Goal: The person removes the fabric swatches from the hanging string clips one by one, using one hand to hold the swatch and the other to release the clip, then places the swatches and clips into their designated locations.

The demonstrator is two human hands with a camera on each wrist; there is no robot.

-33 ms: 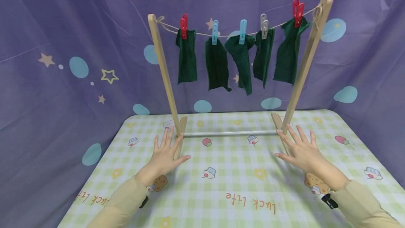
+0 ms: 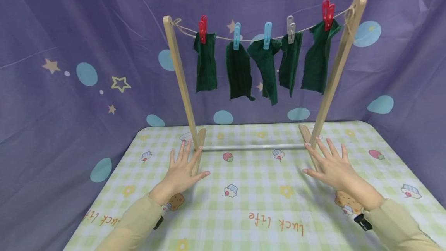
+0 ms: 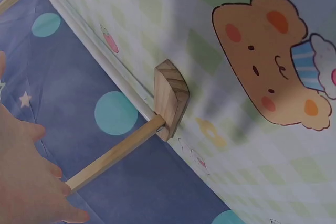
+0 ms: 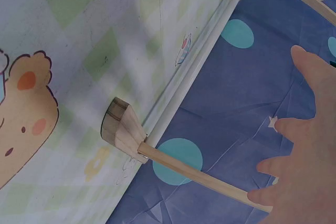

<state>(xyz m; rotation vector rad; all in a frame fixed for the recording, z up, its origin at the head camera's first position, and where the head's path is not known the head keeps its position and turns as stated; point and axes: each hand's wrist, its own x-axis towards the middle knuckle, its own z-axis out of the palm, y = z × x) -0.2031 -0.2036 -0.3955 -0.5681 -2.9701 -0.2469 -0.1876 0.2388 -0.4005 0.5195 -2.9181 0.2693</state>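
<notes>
My left hand (image 2: 180, 173) is held with fingers spread in front of the left foot of a wooden rack (image 2: 182, 84). With its fingers also spread, my right hand (image 2: 334, 169) is in front of the rack's right foot. Neither holds anything. Several dark green cloths (image 2: 206, 65) hang from a string (image 2: 223, 38) between the posts, under red, blue and grey clothespins (image 2: 267, 35). In the left wrist view the left hand (image 3: 26, 171) appears beside a post; the right hand (image 4: 310, 145) appears likewise in the right wrist view.
A white rod (image 2: 254, 146) joins the rack's feet low over the table. The table (image 2: 258, 189) has a green checked cover with printed cakes and letters. Behind it hangs a purple curtain (image 2: 104, 22) with stars and blue spots.
</notes>
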